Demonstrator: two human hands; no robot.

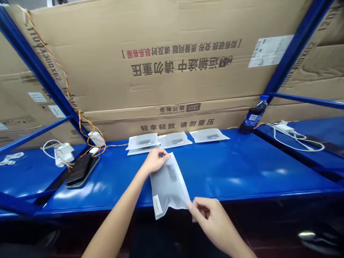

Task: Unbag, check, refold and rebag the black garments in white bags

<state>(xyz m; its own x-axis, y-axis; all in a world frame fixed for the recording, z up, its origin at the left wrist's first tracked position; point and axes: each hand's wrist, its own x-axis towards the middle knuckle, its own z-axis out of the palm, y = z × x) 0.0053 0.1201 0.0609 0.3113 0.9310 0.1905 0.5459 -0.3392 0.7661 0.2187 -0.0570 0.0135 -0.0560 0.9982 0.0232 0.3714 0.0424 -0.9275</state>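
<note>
The left hand (156,160) and the right hand (209,215) are bare, with slender fingers. Both smooth forearms (116,216) are bare as far as they show, tapering to narrow wrists. Below the front edge of the glossy blue shelf (215,168), a dark navy patch (150,234) shows between them, too dim to identify as clothing.

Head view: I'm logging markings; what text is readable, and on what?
"如有破损 变形 质量问题 请及时联系客服", upside down, cardboard
"运输途中 请勿重压", upside down, cardboard
"仓储货架", cardboard
"轻拿轻放 请勿重压", cardboard
"1100X380X62", sideways, cardboard
"120X", cut off, right-hand cardboard
Too small or blurred: text on white stickers, bottle, held bag.
Other numbers partly hidden.
</note>
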